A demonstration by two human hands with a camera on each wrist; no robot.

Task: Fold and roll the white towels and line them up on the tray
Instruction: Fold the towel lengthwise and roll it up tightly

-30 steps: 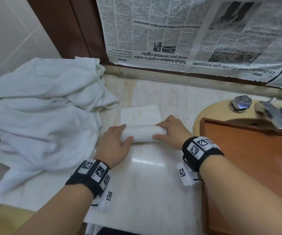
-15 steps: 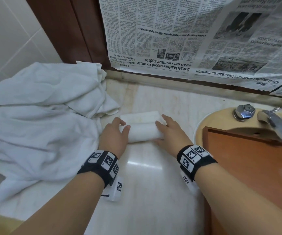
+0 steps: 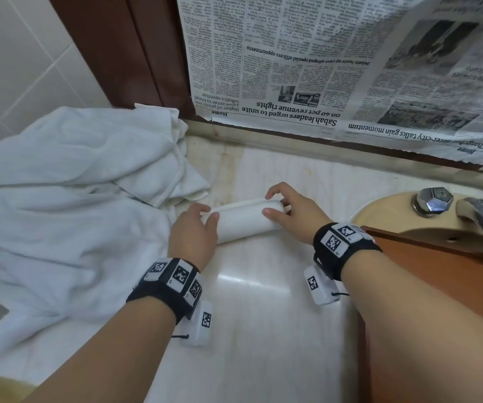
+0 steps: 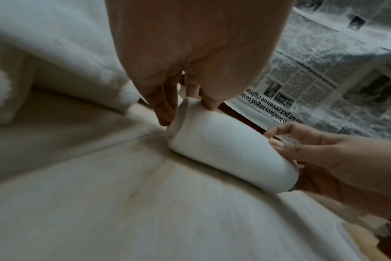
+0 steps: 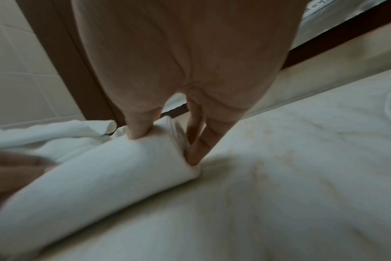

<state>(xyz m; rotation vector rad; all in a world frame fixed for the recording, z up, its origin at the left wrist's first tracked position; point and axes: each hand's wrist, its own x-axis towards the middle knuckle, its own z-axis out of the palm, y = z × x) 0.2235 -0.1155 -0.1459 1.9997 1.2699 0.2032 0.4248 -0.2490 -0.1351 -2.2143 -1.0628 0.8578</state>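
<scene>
Since a second ago the flat tail of cloth is gone: the towel roll [image 3: 243,222] is wound up whole, lying crosswise on the tabletop [image 3: 263,330]. Loose towels [image 3: 68,205] wait heaped at left. Left hand [image 3: 195,237] pinches one end and right hand [image 3: 294,212] the other, likely keeping it from unwinding; the tray [image 3: 437,274] stands right.

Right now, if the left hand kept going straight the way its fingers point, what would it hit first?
The left hand already touches the left end of the rolled towel, so it would push into that first. Beyond lie bare counter and the newspaper on the wall, though depth is hard to judge.
</scene>
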